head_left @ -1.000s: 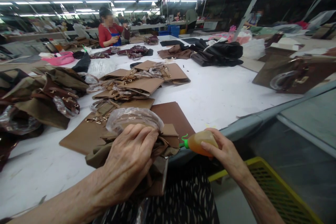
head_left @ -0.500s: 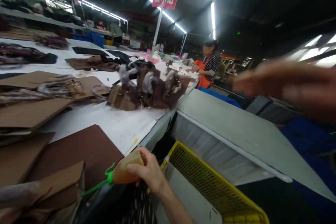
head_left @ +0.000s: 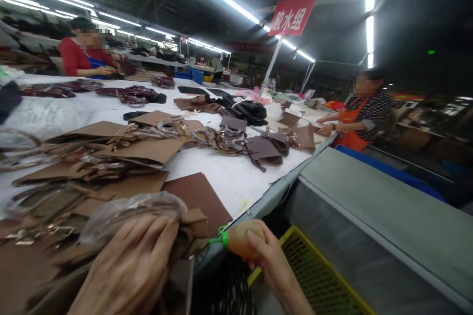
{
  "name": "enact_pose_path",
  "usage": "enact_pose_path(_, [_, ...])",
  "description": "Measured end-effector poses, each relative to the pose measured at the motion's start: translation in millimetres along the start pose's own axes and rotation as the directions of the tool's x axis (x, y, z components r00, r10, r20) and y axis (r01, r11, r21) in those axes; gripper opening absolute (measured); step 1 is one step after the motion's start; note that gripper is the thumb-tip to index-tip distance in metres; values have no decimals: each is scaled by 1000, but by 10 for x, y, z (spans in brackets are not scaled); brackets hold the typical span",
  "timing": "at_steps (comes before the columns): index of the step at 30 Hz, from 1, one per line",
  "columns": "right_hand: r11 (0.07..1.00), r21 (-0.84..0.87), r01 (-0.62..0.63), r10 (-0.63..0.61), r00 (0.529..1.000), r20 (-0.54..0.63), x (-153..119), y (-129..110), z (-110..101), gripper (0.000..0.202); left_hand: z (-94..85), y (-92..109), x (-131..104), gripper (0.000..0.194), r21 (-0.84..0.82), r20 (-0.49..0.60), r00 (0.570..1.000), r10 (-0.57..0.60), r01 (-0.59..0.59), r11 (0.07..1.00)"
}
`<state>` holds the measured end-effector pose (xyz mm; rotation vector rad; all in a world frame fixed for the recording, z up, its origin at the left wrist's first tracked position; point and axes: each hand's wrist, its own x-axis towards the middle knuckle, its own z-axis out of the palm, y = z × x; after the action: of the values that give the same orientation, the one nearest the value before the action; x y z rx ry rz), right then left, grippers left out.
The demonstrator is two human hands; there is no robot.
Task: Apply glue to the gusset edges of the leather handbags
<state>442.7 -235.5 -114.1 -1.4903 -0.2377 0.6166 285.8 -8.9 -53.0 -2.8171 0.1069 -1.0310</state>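
My right hand (head_left: 275, 258) is wrapped around a squeeze bottle (head_left: 242, 240) of amber liquid with a green nozzle. The nozzle points left, and its tip reaches the edge of a brown bag piece (head_left: 195, 229); whether it goes inside is hidden. My left hand (head_left: 135, 261) is closed over this brown bag near its handle (head_left: 136, 209), which is wrapped in clear plastic. The fingertips are hidden behind the bag. Beyond the bottle lies a flat dark-brown panel (head_left: 199, 197) on the white table (head_left: 236, 177).
Brown bag parts (head_left: 148, 150) with metal fittings are piled to the left. A yellow crate (head_left: 318, 266) stands below the table edge, beside a grey-topped surface (head_left: 391, 197). One co-worker in an orange apron (head_left: 351, 128) is at the right; another in red (head_left: 72, 56) is at the far left.
The view has swung left. My left hand now shows large on the brown bag, and the bottle's nozzle is at the bag's edge. A blurred hand at upper right has left view.
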Motion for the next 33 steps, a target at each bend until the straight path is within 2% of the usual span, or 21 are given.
enact_pose_path(2, [1000, -22, -20, 20, 1000, -7, -10, -25, -23, 46, -146, 13, 133, 35, 10, 90, 996, 19, -20, 1000])
enact_pose_path(4, [998, -54, -35, 35, 999, -11, 1, -53, -58, 46, -244, 29, 221, 31, 12, 154, 987, -34, 33, 999])
enact_pose_path(7, [992, -120, -40, 40, 999, 0, 23, -96, -107, 48, -305, 74, 237, 31, -11, 190, 980, -61, 64, 998])
enact_pose_path(15, [959, -283, 22, 1, 997, 82, -15, -309, -20, 42, -275, 162, 118, 28, -15, 172, 983, -62, 66, 998])
enact_pose_path(20, [934, -357, 29, 34, 985, 169, 39, -446, 57, 42, -280, 176, 124, 25, -20, 170, 983, -69, 74, 997])
enact_pose_path(24, [917, -396, 39, 30, 985, 167, 129, -413, 69, 45, -267, 198, 71, 29, -7, 198, 976, -85, 88, 996])
enact_pose_path(29, [895, -438, 83, -21, 989, 144, 223, -308, 73, 42, -183, 180, -4, 32, 64, 72, 995, -63, 58, 996])
enact_pose_path(33, [890, -444, 105, -62, 992, 110, 238, -292, 87, 39, -148, 165, -39, 31, 75, 70, 996, -54, 49, 996])
